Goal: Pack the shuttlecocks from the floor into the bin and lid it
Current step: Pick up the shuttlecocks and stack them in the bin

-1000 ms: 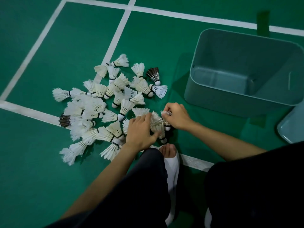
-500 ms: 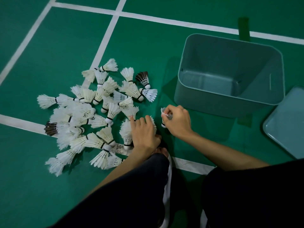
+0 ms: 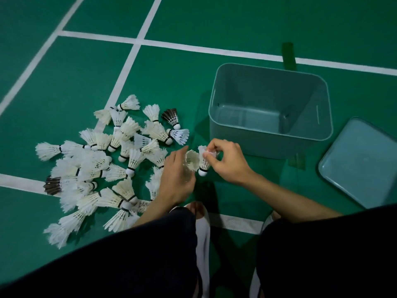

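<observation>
Fingers (image 3: 208,155) of the right hand (image 3: 227,164) pinch one shuttlecock (image 3: 204,163), cork down; the left hand (image 3: 177,175) grips another (image 3: 191,161). Left on the floor (image 3: 64,67) lies the shuttlecock pile (image 3: 103,164). Farther right stands the empty bin (image 3: 270,143), its lid (image 3: 361,162) beside it.

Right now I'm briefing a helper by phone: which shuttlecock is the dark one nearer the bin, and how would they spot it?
Start at the open grey-green plastic bin on the green court floor, then look left to the top edge of the pile of white feather shuttlecocks. There lies the dark brown-feathered shuttlecock, white cork pointing toward the person. Its neighbours are white; the other dark shuttlecock lies at the pile's far left.
</observation>
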A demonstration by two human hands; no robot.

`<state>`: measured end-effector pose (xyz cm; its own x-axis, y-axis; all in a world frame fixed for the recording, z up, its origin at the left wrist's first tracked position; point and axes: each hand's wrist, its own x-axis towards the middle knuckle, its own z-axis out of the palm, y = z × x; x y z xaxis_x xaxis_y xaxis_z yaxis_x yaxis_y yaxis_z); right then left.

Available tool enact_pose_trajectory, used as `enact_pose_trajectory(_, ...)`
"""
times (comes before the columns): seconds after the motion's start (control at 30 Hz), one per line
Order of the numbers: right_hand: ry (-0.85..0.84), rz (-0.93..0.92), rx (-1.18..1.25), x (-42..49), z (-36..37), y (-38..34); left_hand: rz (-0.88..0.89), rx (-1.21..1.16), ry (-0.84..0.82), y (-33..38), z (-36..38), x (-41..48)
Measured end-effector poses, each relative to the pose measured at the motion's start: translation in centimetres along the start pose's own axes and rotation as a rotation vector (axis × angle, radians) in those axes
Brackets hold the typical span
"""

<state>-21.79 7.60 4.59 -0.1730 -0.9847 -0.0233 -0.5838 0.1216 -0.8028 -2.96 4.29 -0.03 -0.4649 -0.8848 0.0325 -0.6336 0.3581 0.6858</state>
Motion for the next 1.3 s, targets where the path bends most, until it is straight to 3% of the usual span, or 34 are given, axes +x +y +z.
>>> enact_pose_trajectory(0.2,0.055,-0.126,0.201,0.2,-5.2,-4.0,-0.205,-0.603,-0.111,5.5,-3.7,0.8)
enact_pose_trajectory(0.3,0.143,-0.129,0.373,0.9,-8.5,-5.5,-0.382,-1.042,-0.232,8.7,-5.3,1.8)
enact_pose_trajectory(0.47,0.287,0.026,0.649,2.0,-13.1,-6.2,-0.530,-1.579,-0.435,14.7,-7.1,5.2)
enact_pose_trajectory(0.57,0.355,0.156,0.713,2.6,-14.9,-5.3,-0.590,-1.710,-0.510,17.2,-6.5,8.1)
enact_pose_trajectory(0.67,0.425,0.306,0.753,3.9,-16.5,-3.6,-0.639,-1.628,-0.534,18.4,-5.4,11.2)
enact_pose_trajectory(0.8,0.479,0.530,0.753,6.5,-18.3,-0.7,-0.639,-1.292,-0.556,18.2,-3.7,15.9)
enact_pose_trajectory(0.9,0.433,0.689,0.684,9.6,-18.2,2.0,-0.635,-1.052,-0.546,16.5,-2.3,17.8)
enact_pose_trajectory(1.03,0.280,0.888,0.605,12.8,-16.0,4.9,-0.819,-0.996,-0.507,14.2,-1.7,19.5)
enact_pose_trajectory(1.13,0.214,0.937,0.571,15.6,-14.4,6.7,-0.877,-0.823,-0.615,14.8,0.0,21.8)
enact_pose_trajectory(1.3,0.088,0.909,0.484,20.3,-11.8,9.5,-0.712,-0.281,-0.896,16.3,5.4,24.4)
